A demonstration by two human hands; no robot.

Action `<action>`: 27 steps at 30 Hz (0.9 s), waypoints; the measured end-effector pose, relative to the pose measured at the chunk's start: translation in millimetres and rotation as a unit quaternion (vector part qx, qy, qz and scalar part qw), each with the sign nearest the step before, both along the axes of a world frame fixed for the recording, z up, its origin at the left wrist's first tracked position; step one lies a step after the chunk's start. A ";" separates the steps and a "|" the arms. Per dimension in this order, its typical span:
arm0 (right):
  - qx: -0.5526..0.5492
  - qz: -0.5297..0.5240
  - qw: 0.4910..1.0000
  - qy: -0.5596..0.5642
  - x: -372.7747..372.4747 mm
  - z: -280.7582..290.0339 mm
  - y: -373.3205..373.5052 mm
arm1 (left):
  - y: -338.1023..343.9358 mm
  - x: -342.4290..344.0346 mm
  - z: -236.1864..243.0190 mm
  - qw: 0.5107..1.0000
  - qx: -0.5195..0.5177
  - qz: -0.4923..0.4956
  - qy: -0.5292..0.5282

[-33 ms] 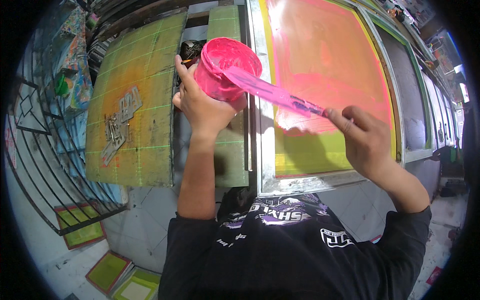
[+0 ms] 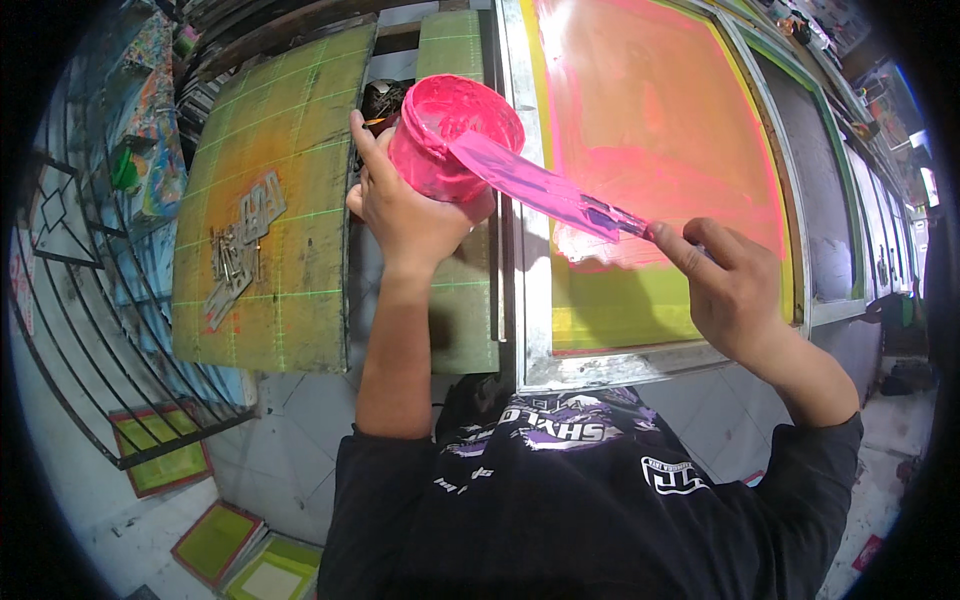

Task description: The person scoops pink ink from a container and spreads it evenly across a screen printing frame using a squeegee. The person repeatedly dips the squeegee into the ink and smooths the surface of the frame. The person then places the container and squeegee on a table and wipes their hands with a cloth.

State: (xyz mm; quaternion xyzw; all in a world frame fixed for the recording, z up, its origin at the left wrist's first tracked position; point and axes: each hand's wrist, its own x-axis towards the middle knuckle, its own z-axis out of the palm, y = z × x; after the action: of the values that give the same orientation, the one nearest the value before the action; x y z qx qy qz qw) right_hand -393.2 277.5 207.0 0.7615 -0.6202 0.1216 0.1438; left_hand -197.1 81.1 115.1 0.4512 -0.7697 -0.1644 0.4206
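Observation:
My left hand (image 2: 415, 225) is wrapped round a tub of bright pink ink (image 2: 435, 165) from below and tips its open mouth toward me. Pink ink coats the tub's inner wall and rim. In my right hand (image 2: 735, 285) is the handle of a long, flat ink spatula (image 2: 540, 190), its blade smeared pink. The blade's far end touches the near right rim of the tub. Beneath the spatula lies a screen printing frame (image 2: 534, 340) with a pale metal border. Pink ink (image 2: 640, 120) covers much of its yellow-green mesh (image 2: 620, 310).
On the left, a worn green board (image 2: 300, 120) with grid lines carries a stencil-like printed mark. A second screen (image 2: 810, 150) adjoins the frame on the right. Black metal bars (image 2: 110, 370) curve along the far left. Small framed screens (image 2: 215, 540) lie on the floor.
The spatula has turned slightly in my right hand, showing more of the blade's flat face. My left hand and the tub stay in place.

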 end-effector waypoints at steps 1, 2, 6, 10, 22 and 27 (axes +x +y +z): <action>-0.004 0.006 1.000 -0.002 -0.6 -0.4 -0.3 | -0.1 -0.1 0.4 1.000 0.000 0.001 0.000; -0.008 0.013 1.000 -0.002 -1.2 -1.1 -0.4 | -0.3 0.3 0.0 1.000 -0.002 0.002 0.001; -0.009 0.033 0.999 -0.006 -3.8 -1.6 0.5 | -4.1 1.7 -4.1 0.999 -0.002 -0.015 0.033; 0.016 0.025 1.000 -0.010 -8.3 -0.5 8.1 | -4.2 4.0 -3.6 0.998 0.021 -0.021 0.061; 0.022 -0.025 0.970 -0.240 -21.8 -18.1 19.1 | -11.1 12.8 -18.1 0.990 0.048 -0.041 0.125; 0.248 -0.175 0.632 -0.713 -5.3 -24.4 -13.0 | -5.1 11.8 -23.8 0.987 0.007 -0.054 0.149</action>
State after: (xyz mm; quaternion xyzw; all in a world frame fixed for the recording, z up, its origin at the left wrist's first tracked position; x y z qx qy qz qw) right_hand -398.5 264.5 182.5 0.3224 -0.6578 0.4406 -0.5189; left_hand -185.3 76.0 91.3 0.3824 -0.7208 -0.2572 0.5178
